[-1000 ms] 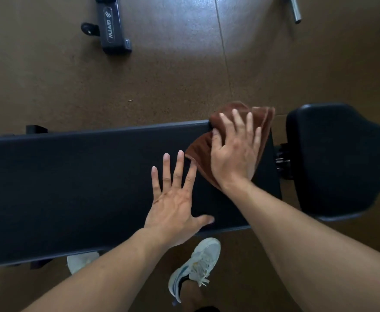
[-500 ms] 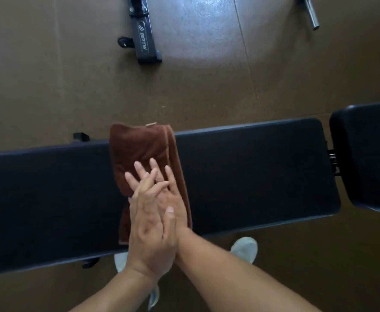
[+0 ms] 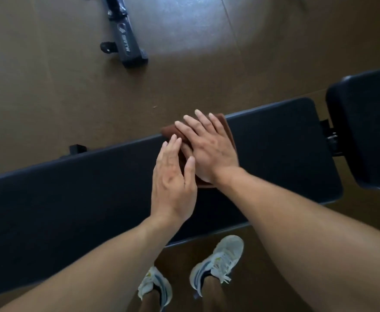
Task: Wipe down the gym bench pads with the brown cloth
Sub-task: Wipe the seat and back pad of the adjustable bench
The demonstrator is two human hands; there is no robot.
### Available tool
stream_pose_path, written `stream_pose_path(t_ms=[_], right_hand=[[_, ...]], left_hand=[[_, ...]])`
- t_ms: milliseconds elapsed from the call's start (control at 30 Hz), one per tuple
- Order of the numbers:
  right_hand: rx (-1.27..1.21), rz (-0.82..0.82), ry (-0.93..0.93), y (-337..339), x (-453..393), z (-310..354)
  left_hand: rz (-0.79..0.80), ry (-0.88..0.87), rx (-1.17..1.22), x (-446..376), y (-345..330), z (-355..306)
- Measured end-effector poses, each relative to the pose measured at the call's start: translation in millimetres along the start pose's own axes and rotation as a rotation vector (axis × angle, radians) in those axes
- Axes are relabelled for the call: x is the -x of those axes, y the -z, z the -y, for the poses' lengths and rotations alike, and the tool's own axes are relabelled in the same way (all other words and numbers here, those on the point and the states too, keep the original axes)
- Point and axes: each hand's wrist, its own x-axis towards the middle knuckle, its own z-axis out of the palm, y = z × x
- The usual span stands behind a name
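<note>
Pressing flat, the right hand (image 3: 209, 147) and left hand (image 3: 173, 183) cover a folded brown cloth (image 3: 226, 129) on the long pad (image 3: 72, 199); fingers straight.

Cloth (image 3: 226, 129) on long pad (image 3: 72, 199), under both hands; seat pad (image 3: 364, 131) right.

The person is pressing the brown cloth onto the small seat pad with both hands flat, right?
Not quite. The brown cloth lies on the long bench pad, not the small seat pad, which sits untouched to the right. The head view shows it. The right hand and left hand are indeed flat.
</note>
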Motion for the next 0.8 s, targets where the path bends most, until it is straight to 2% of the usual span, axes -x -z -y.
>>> stream_pose_path(t_ms=[67, 233, 400, 500, 600, 667, 800], right_hand=[[-0.016, -0.005, -0.026, 13.4, 10.1, -39.1], [-0.065, -0.061, -0.100, 49.6, 48.4, -131.8], [-0.146, -0.172, -0.328, 65.0, 66.2, -201.5], [-0.240, -0.185, -0.522, 65.8, 81.3, -205.7], [-0.263, -0.219, -0.716, 62.6, 111.6, -186.7], [-0.239, -0.206, -0.764, 60.7, 122.6, -176.3], [-0.252, -0.127, -0.803, 68.3, 119.0, -179.7]], left_hand=[[0.066, -0.037, -0.059, -9.3, -24.6, -18.5], [0.115, -0.097, -0.202, -32.6, -74.6, -55.7], [0.241, -0.059, -0.463, -74.8, -93.7, -74.0], [0.300, -0.046, -0.569, -80.8, -101.6, -74.4], [0.257, -0.083, -0.664, -73.6, -106.7, -71.4], [0.267, -0.077, -0.676, -75.9, -105.0, -71.3], [0.424, -0.025, -0.646, -80.5, -101.1, -78.7]])
